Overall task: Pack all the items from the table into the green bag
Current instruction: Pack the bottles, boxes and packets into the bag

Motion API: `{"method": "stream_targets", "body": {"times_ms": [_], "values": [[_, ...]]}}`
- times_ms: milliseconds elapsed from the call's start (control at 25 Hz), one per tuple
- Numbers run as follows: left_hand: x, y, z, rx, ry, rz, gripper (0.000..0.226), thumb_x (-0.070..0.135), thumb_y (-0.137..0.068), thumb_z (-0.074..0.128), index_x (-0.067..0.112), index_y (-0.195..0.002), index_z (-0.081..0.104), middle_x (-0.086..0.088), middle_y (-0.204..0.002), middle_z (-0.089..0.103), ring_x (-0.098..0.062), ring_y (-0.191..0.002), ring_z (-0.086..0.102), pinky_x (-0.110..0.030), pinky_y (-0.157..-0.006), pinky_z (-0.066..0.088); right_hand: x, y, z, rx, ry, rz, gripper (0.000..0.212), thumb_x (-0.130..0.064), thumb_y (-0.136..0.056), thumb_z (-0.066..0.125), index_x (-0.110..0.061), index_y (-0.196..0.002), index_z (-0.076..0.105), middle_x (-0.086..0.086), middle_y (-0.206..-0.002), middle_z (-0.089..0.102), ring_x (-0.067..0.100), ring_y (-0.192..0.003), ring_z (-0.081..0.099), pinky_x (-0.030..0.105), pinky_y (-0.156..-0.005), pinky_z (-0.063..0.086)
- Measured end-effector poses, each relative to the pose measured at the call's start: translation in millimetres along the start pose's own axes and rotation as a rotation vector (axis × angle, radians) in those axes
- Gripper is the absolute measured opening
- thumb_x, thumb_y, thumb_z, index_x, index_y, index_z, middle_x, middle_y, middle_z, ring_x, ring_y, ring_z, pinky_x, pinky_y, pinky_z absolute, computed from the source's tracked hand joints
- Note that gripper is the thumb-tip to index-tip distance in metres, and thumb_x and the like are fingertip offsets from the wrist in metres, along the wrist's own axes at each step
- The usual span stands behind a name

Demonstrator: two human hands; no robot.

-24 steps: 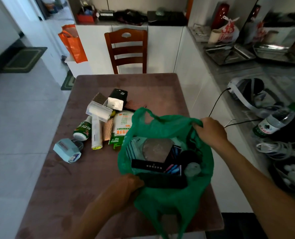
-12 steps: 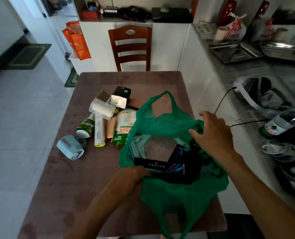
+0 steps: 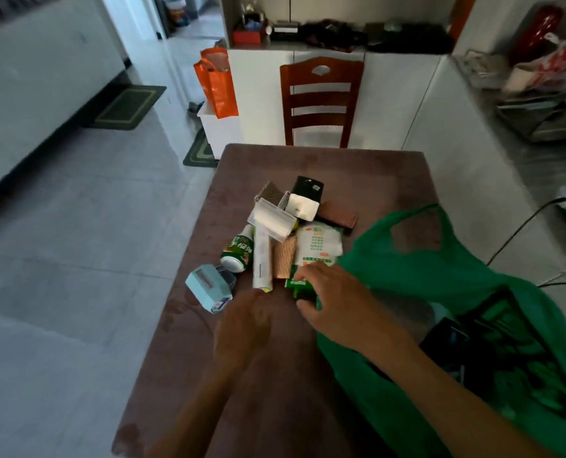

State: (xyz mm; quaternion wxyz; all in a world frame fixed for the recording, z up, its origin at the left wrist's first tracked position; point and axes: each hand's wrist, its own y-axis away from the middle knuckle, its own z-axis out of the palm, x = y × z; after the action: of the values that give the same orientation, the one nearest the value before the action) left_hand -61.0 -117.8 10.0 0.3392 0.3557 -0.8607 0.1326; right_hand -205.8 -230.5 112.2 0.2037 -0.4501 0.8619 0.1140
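The green bag (image 3: 440, 272) lies slumped on the right of the brown table (image 3: 357, 166), dark boxes showing through it. A pile of items sits left of it: a white-and-green packet (image 3: 318, 246), a white tube (image 3: 262, 259), a green bottle (image 3: 238, 251), a light blue box (image 3: 208, 287), a clear plastic case (image 3: 271, 219), a white pack (image 3: 303, 206) and a black box (image 3: 308, 186). My right hand (image 3: 337, 302) pinches the packet's near green end. My left hand (image 3: 245, 325), blurred, hovers with fingers apart just short of the tube's near end, holding nothing.
A wooden chair (image 3: 321, 100) stands at the table's far end. An orange bag (image 3: 217, 81) hangs by the white cabinet. On the right runs a grey counter (image 3: 539, 166) with a black cable (image 3: 519, 229) and metal trays. Tiled floor lies to the left.
Both hands have let go of the green bag and moved left to the pile; the right hand has taken hold of the packet. The bag has slumped to the right.
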Motion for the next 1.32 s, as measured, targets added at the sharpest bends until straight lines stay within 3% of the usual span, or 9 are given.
{"method": "stream_targets", "body": {"times_ms": [200, 320, 600, 760, 840, 920, 1080, 1200, 1320], "values": [[-111, -81, -11, 0.053, -0.126, -0.427, 0.086, 0.046, -0.065, 0.073, 0.021, -0.137, 0.033, -0.012, -0.136, 0.046, -0.035, -0.123, 0.045, -0.05, -0.098, 0.042, -33, -67, 78, -0.172, -0.111, 0.17, 0.035, -0.036, -0.09, 0.056, -0.028, -0.123, 0.049, -0.006, -0.129, 0.051, 0.019, -0.114, 0.049, 0.039, -0.094, 0.045], [-157, -120, -1, -0.106, 0.235, -0.544, 0.109, 0.06, -0.045, 0.079, 0.031, -0.137, 0.027, -0.01, -0.133, 0.05, -0.03, -0.119, 0.051, -0.051, -0.097, 0.046, -39, -84, 111, -0.199, -0.152, 0.252, 0.036, -0.037, -0.09, 0.055, -0.028, -0.125, 0.048, -0.009, -0.129, 0.051, 0.016, -0.116, 0.048, 0.036, -0.096, 0.043], [-192, -120, -16, 0.082, 0.552, -0.682, 0.101, 0.061, -0.036, 0.084, 0.033, -0.124, 0.042, -0.008, -0.11, 0.064, -0.029, -0.091, 0.066, -0.053, -0.082, 0.055, -44, -39, 98, -0.169, -0.287, 0.364, 0.029, -0.039, -0.09, 0.057, -0.035, -0.118, 0.053, -0.016, -0.118, 0.055, 0.003, -0.104, 0.052, 0.024, -0.089, 0.043], [-129, -60, -47, 0.153, 0.674, -0.469, 0.06, 0.039, -0.06, 0.083, 0.056, -0.106, 0.048, 0.003, -0.1, 0.062, -0.021, -0.088, 0.064, -0.051, -0.082, 0.054, -33, 19, 25, 0.106, -0.417, 0.443, 0.019, -0.03, -0.086, 0.065, -0.032, -0.105, 0.064, -0.016, -0.095, 0.069, 0.001, -0.083, 0.063, 0.018, -0.072, 0.051], [-74, -38, -44, 0.049, 0.718, -0.288, 0.063, 0.03, -0.061, 0.084, 0.052, -0.109, 0.05, 0.001, -0.106, 0.062, -0.018, -0.09, 0.065, -0.042, -0.075, 0.058, -8, 44, -19, 0.326, -0.342, 0.459, 0.021, -0.022, -0.085, 0.07, -0.031, -0.103, 0.065, -0.016, -0.089, 0.07, 0.002, -0.079, 0.065, 0.018, -0.067, 0.053], [-15, -25, -36, -0.103, 0.739, -0.133, 0.082, 0.031, -0.053, 0.085, 0.053, -0.119, 0.043, 0.002, -0.115, 0.06, -0.012, -0.094, 0.065, -0.038, -0.069, 0.06, 38, 60, -60, 0.448, -0.107, 0.519, 0.038, -0.022, -0.083, 0.072, -0.03, -0.117, 0.058, -0.01, -0.109, 0.066, 0.007, -0.094, 0.063, 0.03, -0.076, 0.055], [70, -9, 12, -0.431, 0.721, 0.003, 0.101, 0.037, -0.053, 0.082, 0.046, -0.138, 0.028, -0.002, -0.134, 0.048, -0.019, -0.107, 0.061, -0.04, -0.077, 0.059, 148, 60, -101, 0.146, 0.327, 0.781, 0.099, -0.04, -0.072, 0.078, -0.026, -0.148, 0.016, 0.008, -0.148, 0.037, 0.037, -0.124, 0.043, 0.05, -0.095, 0.043], [125, -3, 55, -0.68, 0.546, -0.008, 0.096, 0.029, -0.064, 0.084, 0.044, -0.139, 0.026, -0.004, -0.132, 0.046, -0.013, -0.101, 0.059, -0.037, -0.079, 0.058, 192, 57, -97, 0.034, 0.111, 0.822, 0.051, -0.037, -0.08, 0.07, -0.021, -0.125, 0.053, 0.008, -0.119, 0.065, 0.029, -0.096, 0.061, 0.039, -0.081, 0.052], [167, -6, 99, -0.787, 0.433, 0.002, 0.087, 0.025, -0.069, 0.082, 0.036, -0.139, 0.032, -0.001, -0.124, 0.049, -0.014, -0.097, 0.058, -0.036, -0.08, 0.056, 210, 50, -111, 0.362, -0.011, 0.76, 0.012, -0.024, -0.092, 0.056, -0.019, -0.094, 0.067, 0.003, -0.096, 0.07, 0.02, -0.076, 0.059, 0.028, -0.066, 0.043]]}}
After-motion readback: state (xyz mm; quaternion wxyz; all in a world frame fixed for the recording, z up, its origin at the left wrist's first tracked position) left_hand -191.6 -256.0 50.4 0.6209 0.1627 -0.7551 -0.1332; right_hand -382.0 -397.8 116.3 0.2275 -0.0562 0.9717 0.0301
